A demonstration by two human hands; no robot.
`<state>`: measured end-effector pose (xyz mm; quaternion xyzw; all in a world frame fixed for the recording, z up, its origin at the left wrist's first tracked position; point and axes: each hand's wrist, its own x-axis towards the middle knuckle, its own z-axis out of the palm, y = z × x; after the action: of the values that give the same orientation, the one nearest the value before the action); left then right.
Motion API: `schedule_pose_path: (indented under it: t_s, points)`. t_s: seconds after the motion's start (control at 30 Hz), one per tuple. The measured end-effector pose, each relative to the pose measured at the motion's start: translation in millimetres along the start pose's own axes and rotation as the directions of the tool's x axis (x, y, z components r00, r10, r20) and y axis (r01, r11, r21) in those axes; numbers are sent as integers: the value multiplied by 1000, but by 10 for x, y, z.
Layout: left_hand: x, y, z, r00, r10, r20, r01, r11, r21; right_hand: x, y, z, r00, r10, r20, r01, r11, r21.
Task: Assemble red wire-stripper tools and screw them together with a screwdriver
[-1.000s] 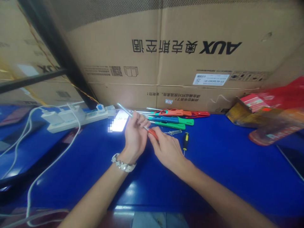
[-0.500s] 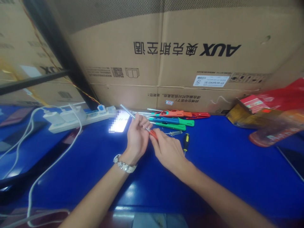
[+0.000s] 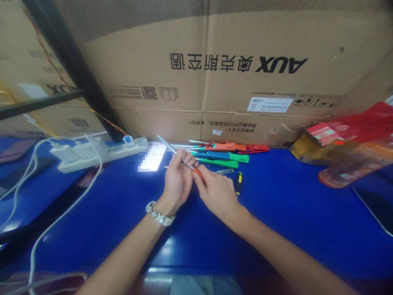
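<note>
Between my hands is a long-neck lighter with a silver metal tube [image 3: 165, 143] and a red handle [image 3: 199, 173]. My left hand [image 3: 178, 180] has its fingers curled round the tube, whose tip points up and left. The handle end sits in my right hand [image 3: 216, 188], mostly covered by the fingers. Just beyond them lie more long-neck lighters: an orange one [image 3: 227, 146], a blue one [image 3: 215, 155] and a green one [image 3: 229, 164]. Close to my right hand are a yellow-and-black screwdriver [image 3: 239, 182] and a small clear-handled tool [image 3: 225, 171].
A lit phone screen [image 3: 156, 157] lies left of the lighters, beside a white power strip [image 3: 82, 162] with trailing cables. A large cardboard box [image 3: 153, 119] stands behind the blue table [image 3: 276, 213]. At right are a red-and-orange package [image 3: 353, 168] and a dark phone [image 3: 373, 205].
More of the lighter's tube and red handle shows between my hands, and my left fingers have shifted slightly on it. The whole view has moved a little.
</note>
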<state>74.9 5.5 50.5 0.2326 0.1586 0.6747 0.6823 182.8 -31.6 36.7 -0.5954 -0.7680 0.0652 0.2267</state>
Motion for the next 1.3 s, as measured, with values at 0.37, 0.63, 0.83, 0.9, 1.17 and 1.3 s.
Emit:
schedule_pose_path:
  t_s: [0.37,0.63,0.83,0.9,1.17,1.3]
  points:
    - [-8,19,-169,991,-77,111,21,899,437,18,70,-70,999,31,27,-39,924,380]
    - [-59,-48,-203,959,-251,132,150,842,518,63,152,19,1000,8,13,-14,798,603]
    - [-17,-11,-291,986,-103,128,8,808,589,72,208,81,998,-28,54,-25,616,787]
    - [-18,-5,-319,982,-146,120,40,779,625,72,230,93,996,-39,80,-40,603,797]
    - [-32,-9,-370,969,-219,116,90,747,659,102,190,99,997,-6,73,-54,603,796]
    - [-41,-31,-369,974,-201,106,80,738,670,119,144,106,999,38,39,-54,673,738]
